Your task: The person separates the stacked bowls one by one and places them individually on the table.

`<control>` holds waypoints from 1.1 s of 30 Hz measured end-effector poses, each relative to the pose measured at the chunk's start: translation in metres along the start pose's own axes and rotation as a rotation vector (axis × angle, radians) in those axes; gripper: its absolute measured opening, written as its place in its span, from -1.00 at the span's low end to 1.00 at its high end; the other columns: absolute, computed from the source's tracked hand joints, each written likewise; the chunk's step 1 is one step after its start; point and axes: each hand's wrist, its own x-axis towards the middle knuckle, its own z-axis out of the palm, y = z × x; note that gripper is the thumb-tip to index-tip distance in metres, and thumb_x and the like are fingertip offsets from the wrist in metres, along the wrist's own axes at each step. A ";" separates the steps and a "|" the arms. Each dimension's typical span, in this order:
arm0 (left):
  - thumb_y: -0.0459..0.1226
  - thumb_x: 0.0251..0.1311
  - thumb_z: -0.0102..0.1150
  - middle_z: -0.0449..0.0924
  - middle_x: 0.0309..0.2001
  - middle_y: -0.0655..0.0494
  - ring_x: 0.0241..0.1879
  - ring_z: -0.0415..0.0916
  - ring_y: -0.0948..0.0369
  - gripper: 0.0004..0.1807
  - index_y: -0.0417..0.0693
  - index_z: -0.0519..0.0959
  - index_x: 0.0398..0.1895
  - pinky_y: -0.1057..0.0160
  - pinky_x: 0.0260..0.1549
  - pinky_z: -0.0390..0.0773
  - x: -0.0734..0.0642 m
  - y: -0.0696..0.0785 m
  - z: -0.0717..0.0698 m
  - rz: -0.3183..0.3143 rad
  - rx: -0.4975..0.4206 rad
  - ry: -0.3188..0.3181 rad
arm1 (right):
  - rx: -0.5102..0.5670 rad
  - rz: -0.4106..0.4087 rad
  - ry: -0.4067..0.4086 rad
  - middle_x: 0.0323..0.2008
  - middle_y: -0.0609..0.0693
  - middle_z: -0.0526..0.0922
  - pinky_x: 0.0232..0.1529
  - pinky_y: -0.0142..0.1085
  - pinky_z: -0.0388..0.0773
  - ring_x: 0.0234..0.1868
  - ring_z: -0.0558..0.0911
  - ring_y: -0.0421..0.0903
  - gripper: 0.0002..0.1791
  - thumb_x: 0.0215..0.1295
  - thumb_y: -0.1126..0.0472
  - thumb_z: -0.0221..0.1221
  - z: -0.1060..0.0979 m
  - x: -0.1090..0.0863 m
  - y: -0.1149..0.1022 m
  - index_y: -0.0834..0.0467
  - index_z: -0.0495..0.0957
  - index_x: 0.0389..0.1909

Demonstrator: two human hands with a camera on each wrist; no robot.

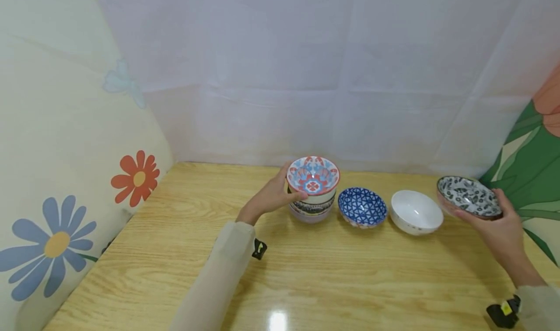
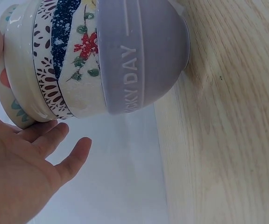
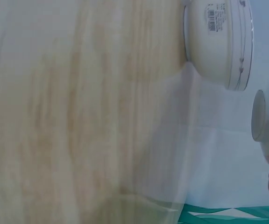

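My left hand (image 1: 274,193) grips the top of a bowl stack, its thumb across the rim of a red-and-blue patterned bowl (image 1: 313,176). Below that bowl, in the left wrist view, sit a bowl with flowers and a navy band (image 2: 74,56) and, at the bottom, a lilac bowl (image 2: 146,56) with raised lettering. The lilac bowl's base rests on the table. Off at the right, my right hand (image 1: 503,229) holds a black-and-white leaf-patterned bowl (image 1: 469,196), tilted. In the right wrist view its foot ring (image 3: 258,115) hangs clear of the table.
Between the hands stand a blue-and-white geometric bowl (image 1: 362,206) and a white bowl (image 1: 416,212), side by side on the wooden table (image 1: 332,282). A pale cloth (image 1: 271,78) hangs behind the table's back edge, with flowered cloths at left and right.
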 end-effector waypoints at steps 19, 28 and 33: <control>0.02 0.06 0.35 0.14 0.43 -0.05 0.43 0.07 -0.01 0.09 0.09 -0.14 0.52 -0.13 0.37 0.10 0.000 -0.001 0.000 0.015 0.004 0.007 | 0.017 0.103 -0.025 0.50 0.23 -0.29 0.07 -0.85 -0.02 0.49 -0.14 -0.06 0.07 0.23 0.14 0.25 -0.006 -0.014 0.003 0.11 -0.33 0.51; 0.01 0.06 0.35 0.16 0.42 -0.04 0.42 0.10 0.00 0.08 0.10 -0.15 0.52 -0.13 0.36 0.13 -0.001 -0.001 0.000 0.028 -0.006 0.002 | -0.028 0.171 -0.065 0.48 0.31 -0.34 0.48 0.00 -0.25 0.48 -0.24 0.24 0.11 0.23 0.05 0.23 -0.009 -0.010 0.002 0.23 -0.40 0.47; 0.02 0.06 0.35 0.14 0.43 -0.04 0.43 0.08 0.00 0.09 0.08 -0.16 0.52 -0.14 0.36 0.12 -0.001 -0.001 0.000 0.024 -0.005 0.000 | -0.012 0.180 -0.084 0.47 0.30 -0.38 0.47 0.02 -0.29 0.48 -0.31 0.22 0.10 0.25 0.07 0.22 -0.009 -0.008 0.001 0.24 -0.41 0.46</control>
